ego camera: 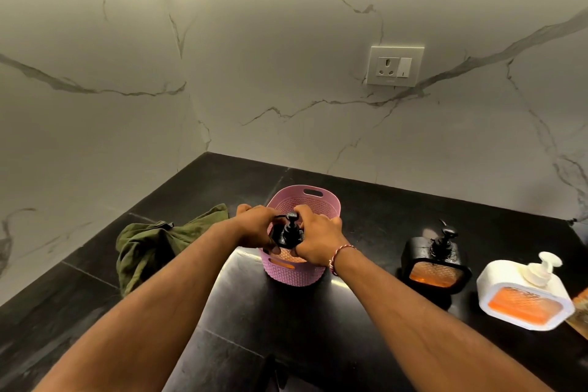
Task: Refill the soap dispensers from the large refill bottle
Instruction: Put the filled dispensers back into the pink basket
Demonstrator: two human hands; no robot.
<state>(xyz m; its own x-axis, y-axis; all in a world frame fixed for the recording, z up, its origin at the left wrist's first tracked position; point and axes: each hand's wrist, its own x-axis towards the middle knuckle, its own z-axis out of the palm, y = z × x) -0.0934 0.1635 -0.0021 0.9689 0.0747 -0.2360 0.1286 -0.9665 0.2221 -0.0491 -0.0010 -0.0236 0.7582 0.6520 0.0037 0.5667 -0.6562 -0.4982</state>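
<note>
I'm seeing left hand [254, 227] and right hand [318, 237] both curling tight round the black dispenser [290, 232], holding it at the pink basket [305, 192] opening. I'm counting three dispensers: second black dispenser [436, 259] and white dispenser [521, 293] sitting at 3 o'clock. One green cloth [149, 242] is lying at 9.

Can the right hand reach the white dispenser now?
Likely yes, once freed: the right hand grips the black dispenser in the basket; the white dispenser stands uncovered to its right.
</note>
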